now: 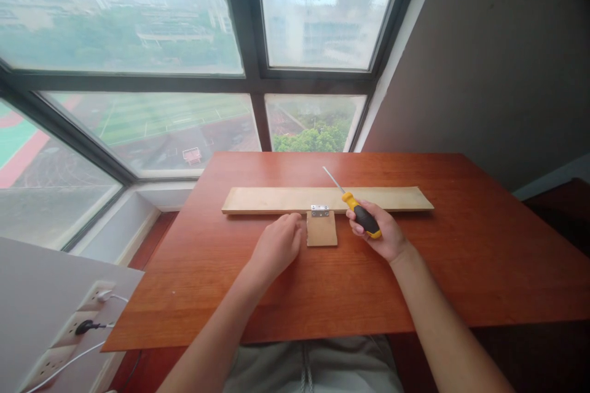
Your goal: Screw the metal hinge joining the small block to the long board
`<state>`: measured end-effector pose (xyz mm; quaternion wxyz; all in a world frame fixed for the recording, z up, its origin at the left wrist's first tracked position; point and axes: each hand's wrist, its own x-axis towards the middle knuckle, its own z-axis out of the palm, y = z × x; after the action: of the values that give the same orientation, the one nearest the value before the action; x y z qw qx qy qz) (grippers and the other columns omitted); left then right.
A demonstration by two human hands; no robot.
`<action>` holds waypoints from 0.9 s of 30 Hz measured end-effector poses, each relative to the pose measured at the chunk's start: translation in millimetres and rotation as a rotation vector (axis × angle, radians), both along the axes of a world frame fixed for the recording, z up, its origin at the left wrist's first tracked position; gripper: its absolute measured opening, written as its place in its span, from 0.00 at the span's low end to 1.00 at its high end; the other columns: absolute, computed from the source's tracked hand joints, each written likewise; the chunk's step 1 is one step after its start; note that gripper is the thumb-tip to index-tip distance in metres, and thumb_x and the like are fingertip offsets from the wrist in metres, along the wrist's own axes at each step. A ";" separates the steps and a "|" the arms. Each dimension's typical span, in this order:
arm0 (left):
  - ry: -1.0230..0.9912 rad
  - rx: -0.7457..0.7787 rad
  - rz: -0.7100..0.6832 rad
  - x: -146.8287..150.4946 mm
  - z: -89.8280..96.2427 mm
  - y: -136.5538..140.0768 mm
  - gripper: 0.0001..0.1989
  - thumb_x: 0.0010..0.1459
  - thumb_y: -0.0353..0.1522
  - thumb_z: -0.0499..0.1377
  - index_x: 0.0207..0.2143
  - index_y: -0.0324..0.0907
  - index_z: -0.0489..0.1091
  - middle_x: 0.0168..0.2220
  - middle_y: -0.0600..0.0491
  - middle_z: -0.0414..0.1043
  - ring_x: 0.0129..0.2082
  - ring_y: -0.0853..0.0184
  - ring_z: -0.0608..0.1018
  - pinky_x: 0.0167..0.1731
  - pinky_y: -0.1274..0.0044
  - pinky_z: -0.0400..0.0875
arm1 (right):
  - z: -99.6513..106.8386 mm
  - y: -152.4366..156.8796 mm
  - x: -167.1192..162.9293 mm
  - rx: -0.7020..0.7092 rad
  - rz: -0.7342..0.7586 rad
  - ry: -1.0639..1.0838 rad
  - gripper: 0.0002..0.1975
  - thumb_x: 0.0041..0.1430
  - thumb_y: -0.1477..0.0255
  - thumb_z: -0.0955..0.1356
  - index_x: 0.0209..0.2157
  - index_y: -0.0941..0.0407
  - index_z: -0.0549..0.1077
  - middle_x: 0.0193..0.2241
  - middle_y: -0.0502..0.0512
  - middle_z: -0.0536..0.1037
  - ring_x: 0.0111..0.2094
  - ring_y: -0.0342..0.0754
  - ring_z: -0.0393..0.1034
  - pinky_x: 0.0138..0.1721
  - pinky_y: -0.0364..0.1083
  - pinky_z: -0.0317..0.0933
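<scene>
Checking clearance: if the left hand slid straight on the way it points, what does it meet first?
Likely the long wooden board: the left hand points up and slightly right at its near edge, with the small wooden block and metal hinge just to its right. Depth is unclear.

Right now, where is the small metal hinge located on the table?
In the head view, the hinge sits near the table's centre, bridging the long wooden board and the small wooden block, between the left hand and the right hand.
</scene>
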<state>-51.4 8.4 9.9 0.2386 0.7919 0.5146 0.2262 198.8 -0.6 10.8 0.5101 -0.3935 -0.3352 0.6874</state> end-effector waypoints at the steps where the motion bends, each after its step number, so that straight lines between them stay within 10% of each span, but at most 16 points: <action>1: 0.041 0.014 -0.040 -1.7 0.7 0.6 0.12 0.60 0.27 0.53 0.44 0.44 0.71 0.40 0.46 0.73 0.39 0.58 0.75 0.38 0.74 0.64 | -1.8 -0.8 -1.0 0.014 -0.022 -0.009 0.12 0.58 0.64 0.66 0.41 0.56 0.71 0.28 0.48 0.68 0.21 0.39 0.57 0.21 0.40 0.53; 18: 0.458 0.577 -0.452 -4.1 -10.8 27.1 0.13 0.63 0.24 0.51 0.48 0.44 0.66 0.50 0.47 0.67 0.42 0.63 0.72 0.41 0.72 0.70 | -23.0 -1.6 -2.2 -0.013 -0.195 -0.038 0.12 0.51 0.67 0.73 0.35 0.57 0.72 0.20 0.44 0.64 0.20 0.37 0.58 0.20 0.39 0.50; 27: -0.081 0.465 -0.327 2.3 -5.0 31.0 0.11 0.64 0.29 0.52 0.47 0.43 0.68 0.45 0.47 0.72 0.44 0.63 0.73 0.43 0.72 0.71 | -25.5 -0.3 -2.8 -0.050 -0.213 -0.013 0.13 0.49 0.67 0.74 0.35 0.57 0.72 0.22 0.45 0.66 0.21 0.37 0.58 0.21 0.39 0.51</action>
<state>-49.1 39.5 4.9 0.1041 0.8881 0.3046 0.3280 196.0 -0.9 -14.7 0.5681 -0.4439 -0.2776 0.6349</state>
